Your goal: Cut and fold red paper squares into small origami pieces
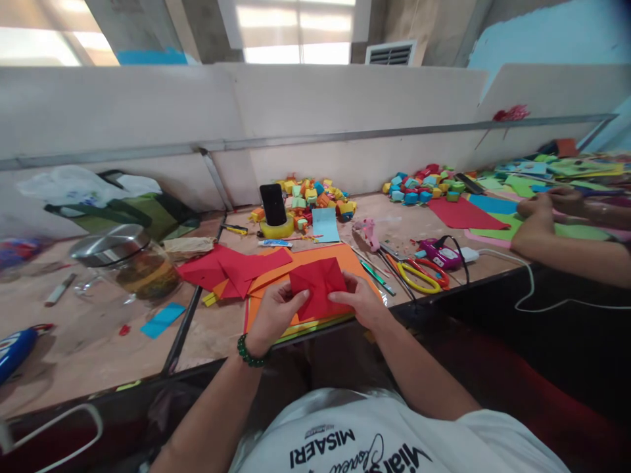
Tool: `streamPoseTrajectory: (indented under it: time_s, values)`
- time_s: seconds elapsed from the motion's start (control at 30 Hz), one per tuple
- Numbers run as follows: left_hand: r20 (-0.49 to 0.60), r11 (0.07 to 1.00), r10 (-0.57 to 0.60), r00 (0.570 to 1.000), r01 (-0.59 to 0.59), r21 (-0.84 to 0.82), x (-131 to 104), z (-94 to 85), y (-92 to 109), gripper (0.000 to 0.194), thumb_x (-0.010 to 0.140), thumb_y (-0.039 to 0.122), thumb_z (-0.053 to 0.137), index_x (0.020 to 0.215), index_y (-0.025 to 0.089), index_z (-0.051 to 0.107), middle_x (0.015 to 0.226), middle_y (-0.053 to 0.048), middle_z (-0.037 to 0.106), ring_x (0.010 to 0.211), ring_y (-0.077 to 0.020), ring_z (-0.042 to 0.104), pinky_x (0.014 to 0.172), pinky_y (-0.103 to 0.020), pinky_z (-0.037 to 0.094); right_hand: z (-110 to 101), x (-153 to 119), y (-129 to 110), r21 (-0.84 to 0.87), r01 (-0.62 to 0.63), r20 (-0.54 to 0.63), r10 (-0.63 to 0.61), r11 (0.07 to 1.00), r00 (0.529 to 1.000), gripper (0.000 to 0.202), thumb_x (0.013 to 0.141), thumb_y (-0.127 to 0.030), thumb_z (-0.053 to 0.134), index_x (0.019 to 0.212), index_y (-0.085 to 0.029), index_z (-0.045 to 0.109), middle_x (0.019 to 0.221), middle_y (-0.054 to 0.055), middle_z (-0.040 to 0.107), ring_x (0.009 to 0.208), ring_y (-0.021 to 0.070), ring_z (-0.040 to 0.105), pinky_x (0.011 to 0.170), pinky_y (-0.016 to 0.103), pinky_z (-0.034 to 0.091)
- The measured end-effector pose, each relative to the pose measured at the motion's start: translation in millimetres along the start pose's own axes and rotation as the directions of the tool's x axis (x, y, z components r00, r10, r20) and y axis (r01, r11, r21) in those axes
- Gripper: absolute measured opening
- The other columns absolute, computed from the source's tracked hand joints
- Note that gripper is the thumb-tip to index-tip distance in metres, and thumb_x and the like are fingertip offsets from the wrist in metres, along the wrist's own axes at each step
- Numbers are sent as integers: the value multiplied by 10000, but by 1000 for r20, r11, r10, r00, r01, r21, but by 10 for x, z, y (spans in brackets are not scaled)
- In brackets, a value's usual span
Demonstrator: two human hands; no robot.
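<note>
Between my two hands is a folded sheet of red paper (318,286), with creases running across its face. My left hand (280,305) pinches its left edge, thumb on top and fingers behind. At the right edge my right hand (361,299) grips the same paper in a like way. Beneath it lies a stack of orange paper sheets (352,256) with a yellow-green layer at the bottom. Just to the left, a folded red paper piece (236,266) rests partly over the orange sheets.
Left stand a glass jar (148,263) and a blue paper strip (162,320). Behind are a phone (273,203) on a tape roll (276,228) and small paper cubes (315,194). Right are yellow-handled scissors (419,277), a pink glue gun (369,233) and a co-worker's hands (537,207).
</note>
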State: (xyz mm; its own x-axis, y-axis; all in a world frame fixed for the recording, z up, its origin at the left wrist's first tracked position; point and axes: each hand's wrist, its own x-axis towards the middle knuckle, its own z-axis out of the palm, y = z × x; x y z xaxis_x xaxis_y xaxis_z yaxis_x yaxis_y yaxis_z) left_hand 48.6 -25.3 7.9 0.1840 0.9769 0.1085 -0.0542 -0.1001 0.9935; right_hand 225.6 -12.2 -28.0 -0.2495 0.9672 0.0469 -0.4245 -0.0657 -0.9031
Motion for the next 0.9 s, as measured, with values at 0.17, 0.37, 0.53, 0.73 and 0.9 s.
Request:
streamPoseTrajectory:
  time_s: [0.17, 0.37, 0.53, 0.73, 0.9]
  values:
    - [21, 1000, -13, 1000, 13, -8, -28, -5, -38, 391, 611, 489, 787, 788, 146, 728, 752, -52, 730, 724, -210, 667, 733, -332, 552, 32, -34, -85, 45, -66, 74, 62, 997, 995, 400, 527, -225, 813, 913, -200, 709, 893, 0, 748, 816, 184, 696, 786, 308, 549]
    - [-10, 1000, -10, 1000, 10, -13, -32, 44, -66, 381, 606, 487, 779, 769, 145, 736, 730, -57, 735, 707, -214, 669, 677, -316, 552, 128, 1, 12, -35, 17, -3, -17, 999, 1000, 443, 524, -285, 856, 929, -188, 705, 890, 12, 748, 782, 188, 694, 754, 321, 559]
    - [-94, 999, -35, 995, 33, -26, -27, 28, -48, 339, 527, 432, 817, 692, 147, 734, 667, -47, 724, 657, -203, 651, 620, -293, 535, 23, 23, 137, -161, 89, -21, -94, 983, 995, 452, 665, -364, 790, 1061, -188, 665, 863, 12, 732, 710, 168, 687, 675, 291, 570]
    - [-149, 996, -63, 987, 53, -71, -31, -70, -34, 405, 517, 465, 831, 743, 145, 731, 732, -56, 745, 679, -198, 662, 651, -299, 538, -221, -98, -47, -425, 293, 127, -264, 857, 956, 469, 903, -380, 535, 1350, -239, 509, 892, 29, 719, 651, 107, 683, 652, 234, 570]
    - [-129, 995, -90, 988, 82, -63, -34, -38, -99, 396, 545, 437, 826, 795, 142, 740, 774, -58, 750, 670, -179, 655, 633, -271, 525, -149, -216, -195, -638, 514, 412, -310, 573, 857, 523, 843, -153, 554, 1344, -299, 524, 1159, 57, 672, 812, 127, 691, 776, 283, 577]
